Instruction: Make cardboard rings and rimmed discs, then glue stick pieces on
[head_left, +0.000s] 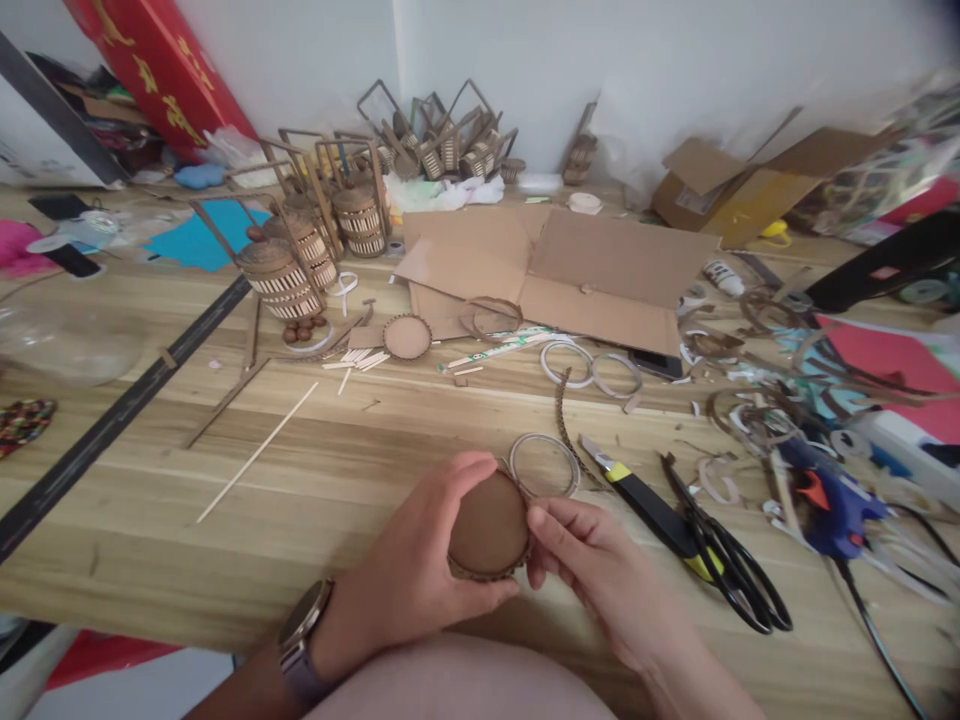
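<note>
Between my two hands is a round cardboard disc (489,525) with a corrugated rim, tilted above the near part of the table. My left hand (420,545) wraps round its left side, thumb below and fingers above. At its right edge, my right hand (581,560) pinches the rim between thumb and fingers. Just behind the disc lies a pale ring (545,466). A strip of corrugated cardboard (564,410) runs beside that ring. A similar rimmed disc (407,337) rests farther back on the table.
Right of my hands lie a utility knife (652,510), black scissors (724,560) and a blue glue gun (825,500) with its cable. Flattened cardboard (555,265) covers the middle back. Small handled baskets (277,280) stand back left. A thin stick (257,452) lies at left.
</note>
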